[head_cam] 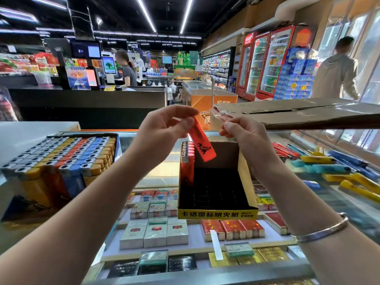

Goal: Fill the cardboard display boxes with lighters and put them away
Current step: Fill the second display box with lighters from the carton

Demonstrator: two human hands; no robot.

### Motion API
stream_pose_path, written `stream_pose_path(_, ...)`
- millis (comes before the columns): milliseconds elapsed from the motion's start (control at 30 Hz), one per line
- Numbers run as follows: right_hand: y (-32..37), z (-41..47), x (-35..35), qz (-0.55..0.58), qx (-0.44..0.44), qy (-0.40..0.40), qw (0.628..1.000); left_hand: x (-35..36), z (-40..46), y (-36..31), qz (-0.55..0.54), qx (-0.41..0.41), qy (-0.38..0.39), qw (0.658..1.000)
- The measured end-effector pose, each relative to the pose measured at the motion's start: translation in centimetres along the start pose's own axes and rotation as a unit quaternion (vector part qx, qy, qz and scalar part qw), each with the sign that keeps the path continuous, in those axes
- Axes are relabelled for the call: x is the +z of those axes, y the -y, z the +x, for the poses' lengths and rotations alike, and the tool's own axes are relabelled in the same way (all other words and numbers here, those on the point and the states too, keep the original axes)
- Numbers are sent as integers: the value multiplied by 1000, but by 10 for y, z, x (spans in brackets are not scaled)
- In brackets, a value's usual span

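Counter (160,171) glass carries our box (218,212), one red row along its left wall. Above it, our left hand (162,128) pinches a red lighter (202,144) by its top; our right hand (244,130) curls empty beside. Light, stiff, slick: we judge a grip across the flat sides safest.

display box (213,210) mostly empty; lighter row (187,159) left.

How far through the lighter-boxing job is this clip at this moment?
Done: the full box on the left. In hand: the left hand holds a red lighter over the open box, which has one red row. Left: its empty slots, the loose lighters, and putting boxes away.
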State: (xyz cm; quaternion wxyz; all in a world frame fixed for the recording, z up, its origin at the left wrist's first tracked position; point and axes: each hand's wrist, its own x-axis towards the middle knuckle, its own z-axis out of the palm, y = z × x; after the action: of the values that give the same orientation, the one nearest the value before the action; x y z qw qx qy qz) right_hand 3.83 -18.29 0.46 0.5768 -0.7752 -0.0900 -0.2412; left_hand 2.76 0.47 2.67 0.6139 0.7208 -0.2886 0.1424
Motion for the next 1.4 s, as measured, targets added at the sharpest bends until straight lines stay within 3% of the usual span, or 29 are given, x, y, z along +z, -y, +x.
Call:
stream_pose_path(200,-12,0,2,-124,43,76,988,-1,-5,-10,143,44,132,980)
stream_pose_path(433,-13,1,0,-157,52,115,979,-14,-5,-10,231,5,219,948)
stream_pose_path(1000,-16,2,0,-188,30,119,974,-12,-3,-2,379,59,237,892)
stream_pose_path(1200,-15,3,-2,-185,35,132,973,-15,-1,8,336,25,243,910)
stream_pose_path(1300,-12,6,-13,-175,15,92,980,-14,1,20,323,7,237,916)
stream_pose_path(1400,-14,13,-34,-247,-20,29,968,-7,-1,33,294,-9,234,927)
